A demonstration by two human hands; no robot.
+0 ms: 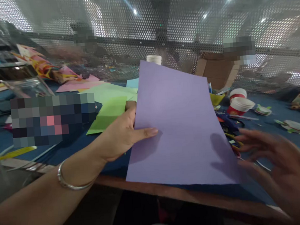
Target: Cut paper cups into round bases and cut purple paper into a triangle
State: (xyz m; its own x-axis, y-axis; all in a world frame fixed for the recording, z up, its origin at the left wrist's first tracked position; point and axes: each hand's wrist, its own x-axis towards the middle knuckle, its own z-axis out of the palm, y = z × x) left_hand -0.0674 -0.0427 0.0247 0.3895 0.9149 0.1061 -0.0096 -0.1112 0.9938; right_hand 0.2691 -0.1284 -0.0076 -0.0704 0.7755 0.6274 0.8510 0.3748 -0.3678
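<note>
A sheet of purple paper (179, 124) is tilted up above the front edge of the table. My left hand (127, 131) grips its left side, thumb on the front face and the other fingers behind. A silver bangle circles that wrist. Just off the sheet's lower right corner, my right hand (275, 161) is raised with its fingers apart, holding nothing and slightly blurred. Its shadow falls on the paper. Bright green paper (108, 114) lies behind my left hand, over a larger pale green sheet (109, 91).
Red-and-white paper cups (239, 105) lie at the right, near small round paper crafts (292, 126). Scissors (228, 122) are partly hidden beside the purple sheet. A glass jar (25, 80) stands at the left. A cardboard box (212, 69) sits against the perforated metal screen (138, 30).
</note>
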